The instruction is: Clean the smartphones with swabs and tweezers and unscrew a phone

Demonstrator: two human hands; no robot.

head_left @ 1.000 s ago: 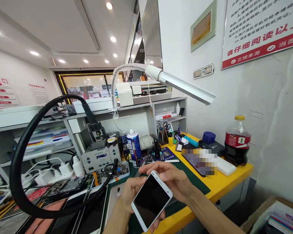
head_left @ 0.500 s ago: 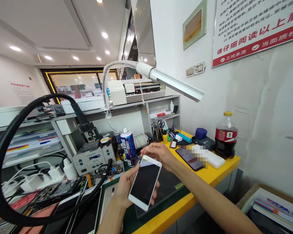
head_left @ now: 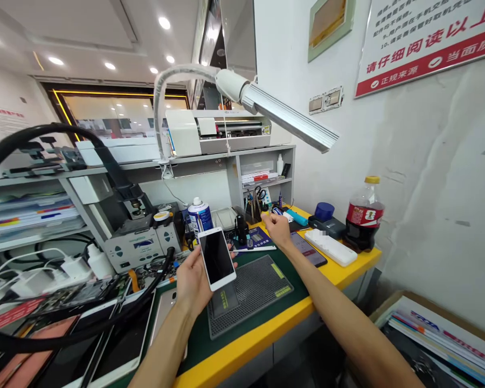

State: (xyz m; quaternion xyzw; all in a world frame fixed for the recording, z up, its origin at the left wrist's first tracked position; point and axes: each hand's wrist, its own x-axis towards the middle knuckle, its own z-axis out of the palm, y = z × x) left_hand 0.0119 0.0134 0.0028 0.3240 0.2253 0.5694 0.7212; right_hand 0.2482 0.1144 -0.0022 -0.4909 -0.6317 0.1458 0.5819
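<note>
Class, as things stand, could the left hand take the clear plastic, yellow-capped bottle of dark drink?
Probably not: the left hand holds the flat white phone with a black screen, and the right forearm lies between hand and bottle.

One held phone, one spray can, one cola bottle

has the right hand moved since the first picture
Yes: the right hand has moved forward, away from the white phone and nearer the black pen holder.
</note>
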